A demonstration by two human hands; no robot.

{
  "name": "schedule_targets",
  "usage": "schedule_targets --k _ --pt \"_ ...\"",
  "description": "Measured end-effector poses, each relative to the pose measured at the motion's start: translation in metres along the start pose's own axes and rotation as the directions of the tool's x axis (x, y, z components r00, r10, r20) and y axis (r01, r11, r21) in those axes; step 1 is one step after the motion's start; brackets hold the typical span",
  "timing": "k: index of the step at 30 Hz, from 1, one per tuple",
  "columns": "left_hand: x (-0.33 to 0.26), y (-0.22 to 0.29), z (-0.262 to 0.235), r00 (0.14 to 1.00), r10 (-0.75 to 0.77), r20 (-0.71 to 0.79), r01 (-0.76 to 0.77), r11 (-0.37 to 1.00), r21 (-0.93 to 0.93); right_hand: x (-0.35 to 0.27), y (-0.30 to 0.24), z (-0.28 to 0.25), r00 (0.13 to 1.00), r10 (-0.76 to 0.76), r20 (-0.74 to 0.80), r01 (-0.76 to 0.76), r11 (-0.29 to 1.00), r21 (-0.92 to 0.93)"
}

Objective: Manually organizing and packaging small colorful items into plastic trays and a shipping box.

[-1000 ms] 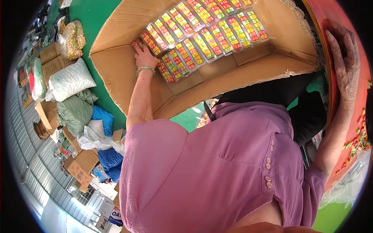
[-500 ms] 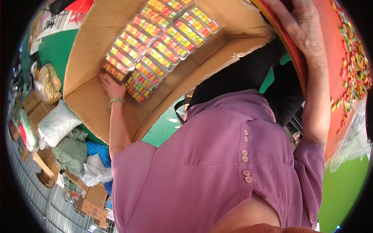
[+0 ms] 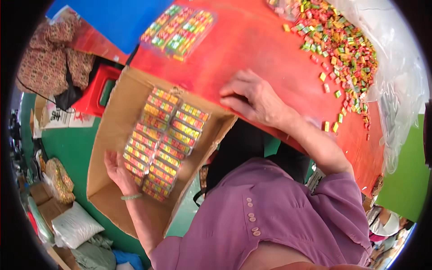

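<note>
Packs of small wrapped pieces (image 3: 166, 155), clear-cased, lie in two long rows at the bottom of an open cardboard box (image 3: 106, 139); box sits beside a red table (image 3: 238, 47), its upper rim close to the table edge; red, yellow and green wrappers show through the plastic.

Left hand (image 3: 120, 173), pale green bracelet (image 3: 131, 197) at the wrist, is down inside the box at the near end of the left row; fingers part-spread along the packs' side, seemingly touching; blur hides the tips, so cannot tell whether any pack is gripped.

Right hand (image 3: 263, 101): a moment ago laid along the table rim, now lifted in over the edge, fingers half curled, thumb a little apart; nothing seen in it.

View has swung toward the table as well; a flat group of filled packs (image 3: 178, 31) now shows at the far left of the top, well apart from both hands; loose pieces (image 3: 344, 58) are heaped to the right, a clear plastic sheet (image 3: 391, 67) beside them.

Meaning for the work, as judged: rows in the box look unchanged; attention appears split between box and tabletop, with the right hand free.
</note>
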State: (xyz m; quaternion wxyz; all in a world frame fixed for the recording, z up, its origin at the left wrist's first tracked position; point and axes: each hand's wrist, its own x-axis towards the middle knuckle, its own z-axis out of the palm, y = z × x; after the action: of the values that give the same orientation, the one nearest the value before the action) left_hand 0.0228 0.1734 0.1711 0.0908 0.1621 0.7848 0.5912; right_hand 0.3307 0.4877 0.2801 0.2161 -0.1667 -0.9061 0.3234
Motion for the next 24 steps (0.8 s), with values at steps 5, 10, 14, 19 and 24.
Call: schedule_targets --k 5,10,14,19,24 --pt "-0.021 0.118 0.092 0.966 0.149 0.210 -0.093 0.963 -0.254 -0.015 0.010 -0.032 0.894 0.448 -0.024 -0.384 0.790 0.477" --pt "0.006 0.161 0.153 0.923 0.283 0.263 -0.200 0.932 -0.302 0.038 0.040 -0.048 0.885 0.463 -0.038 -0.425 0.840 0.336" --pt "0.019 0.169 0.195 0.947 0.216 0.236 -0.148 0.950 -0.276 0.099 0.065 -0.037 0.901 0.401 -0.164 -0.347 0.895 0.281" --pt "0.008 0.175 0.223 0.970 0.149 0.193 -0.064 0.919 -0.389 0.156 0.094 -0.019 0.910 0.321 -0.262 -0.192 0.888 0.419" --pt "-0.001 0.173 0.232 0.973 0.140 0.182 -0.043 0.891 -0.452 0.165 0.105 -0.012 0.919 0.366 -0.144 -0.364 0.930 0.046"
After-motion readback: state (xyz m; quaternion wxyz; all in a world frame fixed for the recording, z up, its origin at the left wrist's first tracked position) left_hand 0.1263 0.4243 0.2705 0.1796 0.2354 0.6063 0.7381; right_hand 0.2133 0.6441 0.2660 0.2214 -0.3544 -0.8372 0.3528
